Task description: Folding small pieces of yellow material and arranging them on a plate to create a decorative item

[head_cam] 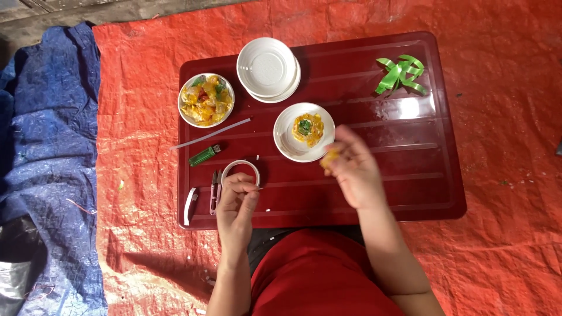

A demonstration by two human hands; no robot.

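Red cloth on the lap nearest, dark red tray (410,193) set just past it so everything sits in arm's reach. Left hand (237,205) has its grip pressed together on a thin pin-like bit, touching the tape roll (240,171); snips (214,191) and green lighter (204,155) lie close beside it. Right hand (351,169) pinches a small yellow piece (329,159) at the rim of the near bowl (288,140), which holds a yellow and green bundle. Farther back: bowl of mixed yellow pieces (206,99), stacked empty bowls (266,67), green ribbon (401,73) parked at the far corner.
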